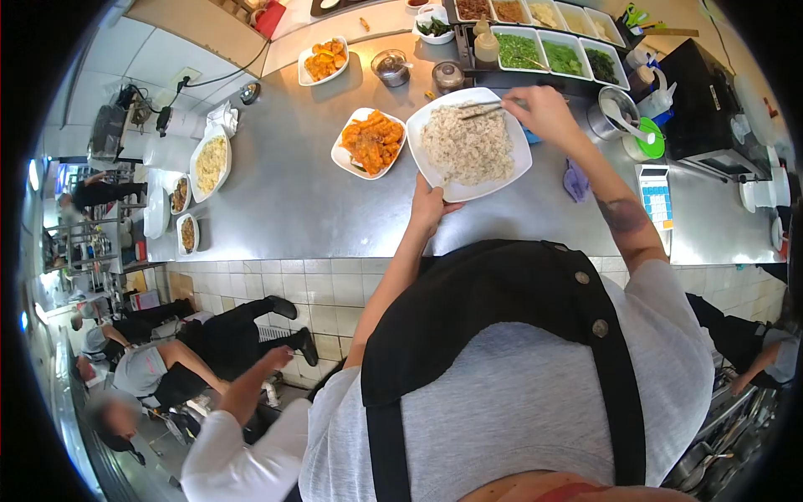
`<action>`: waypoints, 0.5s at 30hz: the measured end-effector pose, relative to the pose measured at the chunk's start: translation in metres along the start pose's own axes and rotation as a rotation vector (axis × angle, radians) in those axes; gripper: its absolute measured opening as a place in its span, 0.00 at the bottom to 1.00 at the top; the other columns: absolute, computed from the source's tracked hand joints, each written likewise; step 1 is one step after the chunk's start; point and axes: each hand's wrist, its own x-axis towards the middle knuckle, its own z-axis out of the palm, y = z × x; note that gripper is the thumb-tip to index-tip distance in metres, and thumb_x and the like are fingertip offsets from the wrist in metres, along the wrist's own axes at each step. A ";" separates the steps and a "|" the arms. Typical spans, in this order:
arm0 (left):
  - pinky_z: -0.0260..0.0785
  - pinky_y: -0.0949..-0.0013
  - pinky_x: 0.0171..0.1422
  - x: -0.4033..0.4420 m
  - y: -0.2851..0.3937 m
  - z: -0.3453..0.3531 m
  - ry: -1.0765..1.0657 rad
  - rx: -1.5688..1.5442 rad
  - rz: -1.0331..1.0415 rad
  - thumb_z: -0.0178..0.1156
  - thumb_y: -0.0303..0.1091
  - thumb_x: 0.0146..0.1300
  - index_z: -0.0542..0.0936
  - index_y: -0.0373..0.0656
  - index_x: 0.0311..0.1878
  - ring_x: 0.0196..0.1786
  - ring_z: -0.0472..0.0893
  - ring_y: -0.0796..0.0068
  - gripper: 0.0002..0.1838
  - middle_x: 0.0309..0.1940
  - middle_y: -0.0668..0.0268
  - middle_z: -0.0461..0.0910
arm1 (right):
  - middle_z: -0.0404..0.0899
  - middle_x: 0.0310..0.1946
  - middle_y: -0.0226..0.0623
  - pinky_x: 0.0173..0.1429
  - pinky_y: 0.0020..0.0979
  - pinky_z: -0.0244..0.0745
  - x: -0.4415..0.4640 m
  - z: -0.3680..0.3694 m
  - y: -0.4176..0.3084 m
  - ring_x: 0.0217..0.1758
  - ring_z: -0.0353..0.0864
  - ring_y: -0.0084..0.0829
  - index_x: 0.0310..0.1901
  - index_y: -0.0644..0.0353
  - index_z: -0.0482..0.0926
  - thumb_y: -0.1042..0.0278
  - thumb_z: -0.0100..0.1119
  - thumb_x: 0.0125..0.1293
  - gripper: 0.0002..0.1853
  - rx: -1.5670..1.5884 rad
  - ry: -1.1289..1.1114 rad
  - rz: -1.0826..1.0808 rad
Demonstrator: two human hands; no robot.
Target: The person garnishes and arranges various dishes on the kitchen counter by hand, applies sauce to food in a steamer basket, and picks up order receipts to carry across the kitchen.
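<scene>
A large white square bowl of pale rice is in front of me on the steel counter. My left hand grips the bowl's near left edge, thumb up along the side. Above the far right rim, my right hand is closed on thin metal tweezers, whose two prongs reach over the rice. Whether the tips pinch anything is too small to tell. Just left of the rice stands a smaller white bowl of orange-sauced pieces.
Garnish trays and a squeeze bottle line the back. Another orange-food bowl and small pots stand behind. Filled dishes sit left; a purple cloth and calculator lie right. Co-workers are at left.
</scene>
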 end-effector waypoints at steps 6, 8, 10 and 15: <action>0.81 0.59 0.43 -0.004 0.006 0.003 0.021 -0.018 -0.030 0.34 0.18 0.60 0.47 0.45 0.66 0.51 0.76 0.50 0.29 0.59 0.47 0.62 | 0.80 0.27 0.45 0.39 0.42 0.75 0.014 0.053 0.007 0.31 0.79 0.47 0.33 0.55 0.84 0.54 0.56 0.56 0.14 0.036 -0.111 0.064; 0.80 0.59 0.45 -0.010 0.010 0.007 0.043 -0.024 -0.022 0.34 0.18 0.60 0.48 0.43 0.66 0.52 0.76 0.48 0.28 0.59 0.46 0.64 | 0.80 0.27 0.46 0.39 0.41 0.75 -0.011 0.045 0.010 0.30 0.80 0.46 0.33 0.53 0.84 0.54 0.57 0.55 0.13 0.033 -0.097 0.098; 0.80 0.59 0.45 -0.007 0.006 0.006 0.043 -0.026 -0.013 0.34 0.18 0.60 0.48 0.43 0.66 0.52 0.76 0.48 0.28 0.59 0.46 0.63 | 0.80 0.27 0.46 0.38 0.41 0.76 -0.034 0.037 0.017 0.29 0.80 0.45 0.33 0.53 0.84 0.54 0.58 0.55 0.13 -0.006 -0.099 0.159; 0.80 0.59 0.45 -0.005 0.008 0.005 0.034 -0.028 -0.030 0.34 0.18 0.60 0.48 0.44 0.66 0.52 0.76 0.48 0.29 0.58 0.45 0.64 | 0.80 0.26 0.46 0.36 0.39 0.76 -0.057 0.012 0.007 0.28 0.80 0.44 0.34 0.53 0.83 0.56 0.58 0.57 0.12 0.064 -0.045 0.118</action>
